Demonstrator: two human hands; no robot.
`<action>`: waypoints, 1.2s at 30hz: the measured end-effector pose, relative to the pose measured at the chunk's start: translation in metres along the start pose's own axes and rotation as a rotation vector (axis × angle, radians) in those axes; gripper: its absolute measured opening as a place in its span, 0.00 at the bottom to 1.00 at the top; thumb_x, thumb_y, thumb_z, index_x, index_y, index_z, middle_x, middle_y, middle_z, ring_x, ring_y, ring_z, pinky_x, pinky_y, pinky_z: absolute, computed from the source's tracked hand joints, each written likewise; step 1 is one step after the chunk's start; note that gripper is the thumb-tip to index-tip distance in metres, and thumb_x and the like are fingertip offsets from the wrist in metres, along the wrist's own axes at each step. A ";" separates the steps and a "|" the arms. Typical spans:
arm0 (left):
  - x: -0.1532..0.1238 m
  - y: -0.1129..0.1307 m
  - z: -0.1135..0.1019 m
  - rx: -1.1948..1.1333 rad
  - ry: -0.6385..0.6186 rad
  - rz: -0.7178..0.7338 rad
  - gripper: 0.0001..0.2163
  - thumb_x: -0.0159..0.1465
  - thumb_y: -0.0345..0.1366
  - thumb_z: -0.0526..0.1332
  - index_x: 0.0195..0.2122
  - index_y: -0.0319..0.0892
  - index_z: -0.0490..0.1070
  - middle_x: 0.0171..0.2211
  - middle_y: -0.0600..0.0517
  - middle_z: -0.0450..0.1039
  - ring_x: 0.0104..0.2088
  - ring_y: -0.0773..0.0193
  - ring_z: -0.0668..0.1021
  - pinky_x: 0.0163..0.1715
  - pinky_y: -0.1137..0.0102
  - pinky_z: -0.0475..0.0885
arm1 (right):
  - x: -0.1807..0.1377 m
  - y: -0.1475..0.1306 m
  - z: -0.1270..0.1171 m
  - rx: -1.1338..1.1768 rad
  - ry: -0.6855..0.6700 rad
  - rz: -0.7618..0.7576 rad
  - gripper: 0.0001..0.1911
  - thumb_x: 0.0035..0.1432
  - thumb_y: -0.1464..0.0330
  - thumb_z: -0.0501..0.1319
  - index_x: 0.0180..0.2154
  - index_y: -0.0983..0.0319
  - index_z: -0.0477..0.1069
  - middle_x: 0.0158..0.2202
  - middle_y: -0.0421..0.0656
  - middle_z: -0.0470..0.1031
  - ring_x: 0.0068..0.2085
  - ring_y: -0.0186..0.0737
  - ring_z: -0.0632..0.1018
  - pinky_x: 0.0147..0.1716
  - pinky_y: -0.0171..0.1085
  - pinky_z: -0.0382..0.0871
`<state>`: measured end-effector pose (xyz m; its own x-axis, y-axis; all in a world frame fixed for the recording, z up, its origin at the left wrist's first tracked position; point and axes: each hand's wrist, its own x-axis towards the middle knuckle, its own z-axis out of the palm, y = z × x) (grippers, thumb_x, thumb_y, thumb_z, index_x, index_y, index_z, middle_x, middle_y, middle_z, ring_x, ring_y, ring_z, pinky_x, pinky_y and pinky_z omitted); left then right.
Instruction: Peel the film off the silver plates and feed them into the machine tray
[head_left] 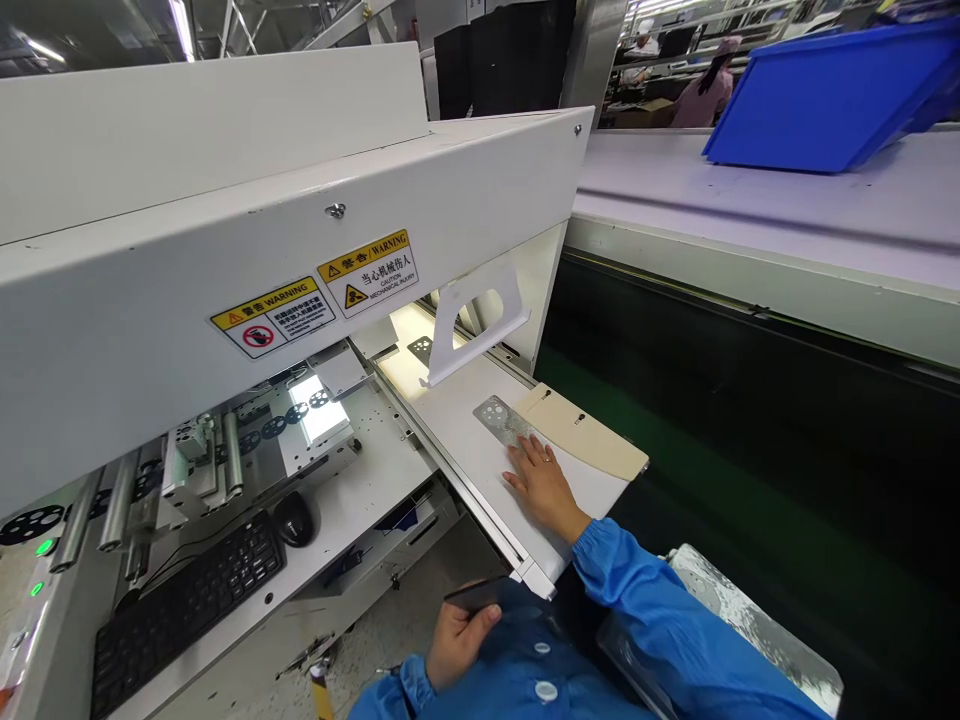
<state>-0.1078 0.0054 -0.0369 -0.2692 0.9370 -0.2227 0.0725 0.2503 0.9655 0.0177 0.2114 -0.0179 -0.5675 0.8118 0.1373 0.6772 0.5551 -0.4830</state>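
Observation:
My right hand [541,482] lies flat with fingers stretched out on the white machine shelf [465,430], its fingertips resting on a silvery phone back cover [504,420] with round camera holes. A beige cover [589,440] lies just to the right of that piece, touching its edge. My left hand [457,640] is low in front of my blue coat, fingers curled round a thin dark flat piece [474,593]. Both sleeves are blue.
A white machine housing [225,260] with yellow warning labels overhangs the shelf. A black keyboard [187,610] and mouse [294,518] sit at lower left. A dark conveyor [750,420] runs on the right; a blue bin [825,95] stands beyond it. People work far behind.

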 end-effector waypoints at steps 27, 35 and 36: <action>0.034 0.068 0.162 0.306 -0.767 0.187 0.30 0.54 0.34 0.68 0.56 0.40 0.59 0.48 0.43 0.71 0.53 0.52 0.73 0.54 0.55 0.66 | -0.268 0.083 -0.123 -0.303 -0.072 0.025 0.17 0.50 0.79 0.58 0.42 0.59 0.69 0.55 0.46 0.69 0.58 0.47 0.67 0.57 0.48 0.62; 0.041 0.051 0.162 0.407 -0.572 0.292 0.24 0.57 0.33 0.64 0.54 0.41 0.60 0.55 0.42 0.65 0.58 0.53 0.68 0.57 0.54 0.65 | -0.301 0.151 -0.099 -0.256 0.066 0.601 0.22 0.52 0.63 0.64 0.48 0.62 0.64 0.55 0.53 0.66 0.53 0.51 0.70 0.49 0.46 0.69; 0.042 0.049 0.166 0.442 -0.599 0.305 0.24 0.56 0.32 0.65 0.54 0.41 0.61 0.56 0.42 0.65 0.58 0.52 0.68 0.57 0.54 0.65 | -0.301 0.154 -0.093 -0.246 0.045 0.621 0.24 0.50 0.64 0.65 0.48 0.62 0.64 0.56 0.52 0.65 0.55 0.51 0.69 0.49 0.47 0.68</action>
<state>0.0443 0.0972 -0.0214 0.3757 0.9198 -0.1132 0.4669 -0.0824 0.8805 0.3362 0.0690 -0.0534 -0.0210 0.9977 -0.0639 0.9620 0.0028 -0.2732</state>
